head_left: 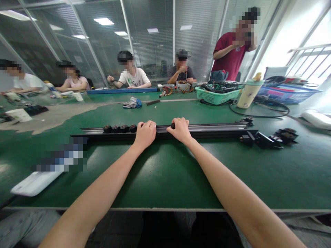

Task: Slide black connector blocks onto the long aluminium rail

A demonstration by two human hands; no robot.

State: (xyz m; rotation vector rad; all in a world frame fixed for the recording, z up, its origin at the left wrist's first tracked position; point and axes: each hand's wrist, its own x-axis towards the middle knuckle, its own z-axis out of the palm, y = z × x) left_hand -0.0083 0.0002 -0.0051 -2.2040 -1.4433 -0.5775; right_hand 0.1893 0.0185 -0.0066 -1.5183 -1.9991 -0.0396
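A long metal rail (207, 127) with a black base lies crosswise on the green table mat (165, 179). Several black sockets (120, 128) sit in a row on it, left of my hands. My left hand (146, 134) curls over the rail just right of that row. My right hand (181, 130) grips the rail a little further right, its fingers beside a small black piece (172, 126). The rail's underside is hidden behind my hands. Black brackets (269, 139) lie on the mat beyond the rail's right end.
Co-workers sit across the table with wires and small parts, and a person in a red shirt (231, 57) stands behind it. A green basket of cables (218, 94), a drink bottle (250, 91) and a blue basket (288, 93) stand far right. A white board (36, 183) lies near left.
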